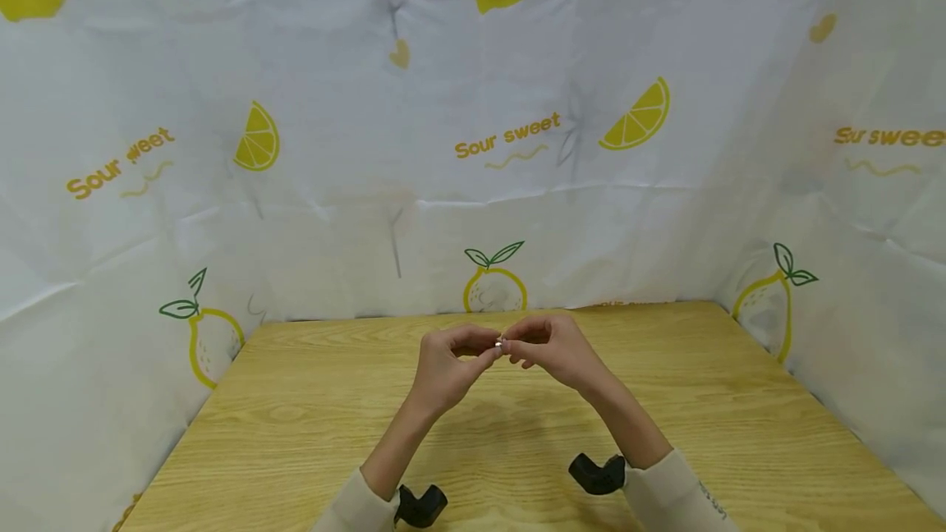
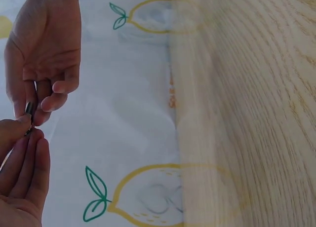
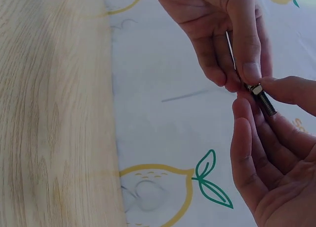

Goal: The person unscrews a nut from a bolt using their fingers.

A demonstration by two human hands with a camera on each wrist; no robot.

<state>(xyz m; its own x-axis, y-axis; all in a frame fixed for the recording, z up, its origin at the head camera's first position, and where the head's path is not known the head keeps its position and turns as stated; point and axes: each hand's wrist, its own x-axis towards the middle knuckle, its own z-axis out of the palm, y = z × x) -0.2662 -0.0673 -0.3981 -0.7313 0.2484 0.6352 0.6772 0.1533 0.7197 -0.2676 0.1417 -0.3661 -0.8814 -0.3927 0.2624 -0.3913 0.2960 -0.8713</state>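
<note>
Fingertips meet above the table [image 1: 502,466] as a person's left hand [image 1: 443,368] and right hand [image 1: 565,355] work close together, the grip of each clamped on a small threaded metal bolt [image 3: 265,102] with a hexagonal end. Behind the table rises a white, lemon-printed sheet [image 1: 332,146] lettered "Sour sweet."

At three o'clock a threaded bolt [image 3: 267,103] slants, hexagonal collar [image 3: 256,90] uppermost, its shank pointing toward five o'clock. The left hand [image 3: 217,22], entering from one o'clock, pinches the collar end, thumb in front. The right hand [image 3: 274,168], at four o'clock, grips the bolt too, thumb tip by the collar. A wooden tabletop [image 3: 54,108] fills nine o'clock, bordering white cloth [image 3: 153,128] with a printed lemon [image 3: 158,192] at six o'clock.
</note>
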